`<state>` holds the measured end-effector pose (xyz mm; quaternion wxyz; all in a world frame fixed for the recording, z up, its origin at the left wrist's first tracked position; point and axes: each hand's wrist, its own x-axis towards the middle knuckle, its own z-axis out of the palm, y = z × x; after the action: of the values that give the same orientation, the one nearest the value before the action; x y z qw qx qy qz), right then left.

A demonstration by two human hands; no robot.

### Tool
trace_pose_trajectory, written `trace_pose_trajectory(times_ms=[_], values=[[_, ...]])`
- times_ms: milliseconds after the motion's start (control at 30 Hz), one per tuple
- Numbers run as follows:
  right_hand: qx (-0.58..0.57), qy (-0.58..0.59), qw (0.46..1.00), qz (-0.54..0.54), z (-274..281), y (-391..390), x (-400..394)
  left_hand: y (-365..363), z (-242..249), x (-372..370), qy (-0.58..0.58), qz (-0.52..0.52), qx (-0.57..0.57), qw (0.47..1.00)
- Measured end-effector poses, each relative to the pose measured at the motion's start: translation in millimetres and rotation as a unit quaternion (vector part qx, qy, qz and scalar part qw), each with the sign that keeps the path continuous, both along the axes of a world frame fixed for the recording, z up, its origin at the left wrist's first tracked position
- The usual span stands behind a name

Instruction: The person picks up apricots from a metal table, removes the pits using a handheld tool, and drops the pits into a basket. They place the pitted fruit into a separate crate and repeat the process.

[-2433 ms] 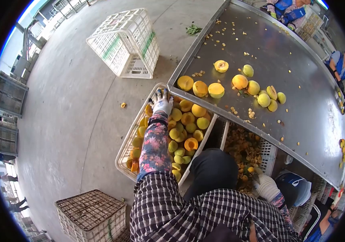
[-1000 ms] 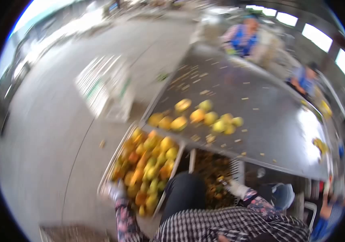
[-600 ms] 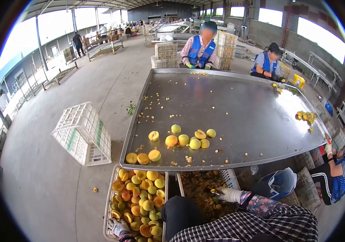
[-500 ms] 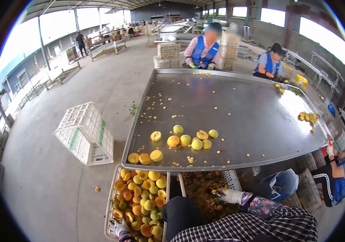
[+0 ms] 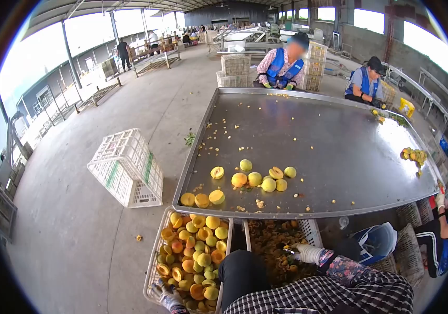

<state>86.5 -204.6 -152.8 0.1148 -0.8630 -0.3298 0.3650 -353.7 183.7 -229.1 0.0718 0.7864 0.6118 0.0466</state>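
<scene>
My left hand, in a pale glove with dark fingertips, has its fingers apart at the near left side of a white crate. Whole and halved yellow peaches fill that crate. My right hand, in a white glove, is closed over a second crate of brown pits and scraps. A small, partly metallic object shows at its fingertips; I cannot tell its kind. More peaches, some cut in half, lie on the metal table ahead.
An overturned white crate is on the floor at left. A blue bucket stands right of the scrap crate. Two people in blue vests work at the far side, with another person at right. A fruit pile lies by the table's right edge.
The camera view has turned slightly left, so the scene sits farther right. My left hand has shifted from the crate's rim slightly inward over the peaches. My right hand stays over the scraps.
</scene>
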Motion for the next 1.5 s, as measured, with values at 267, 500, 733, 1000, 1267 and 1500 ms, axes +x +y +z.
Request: trace_pose_trajectory(times_ms=[267,500,733,1000,1267,1500], values=[[0.251,0.148,0.956,-0.033,-26,-10,10,-4,6,0,-0.111,-0.065,-0.039,0.991],[0.163,0.156,0.974,-0.034,-44,11,17,20,40,11,-0.136,0.153,-0.185,0.961],[0.145,0.136,0.980,-0.008,-40,46,11,-3,30,1,-0.085,0.163,-0.070,0.981],[0.132,0.120,0.983,0.033,-34,78,11,-87,20,-22,-0.077,0.122,-0.084,0.986],[0.118,0.103,0.984,0.081,-33,113,11,-136,-36,-24,-0.251,0.278,-0.338,0.864],[0.102,0.079,0.988,0.090,-29,119,11,-130,-36,-21,-0.199,0.239,-0.409,0.858]])
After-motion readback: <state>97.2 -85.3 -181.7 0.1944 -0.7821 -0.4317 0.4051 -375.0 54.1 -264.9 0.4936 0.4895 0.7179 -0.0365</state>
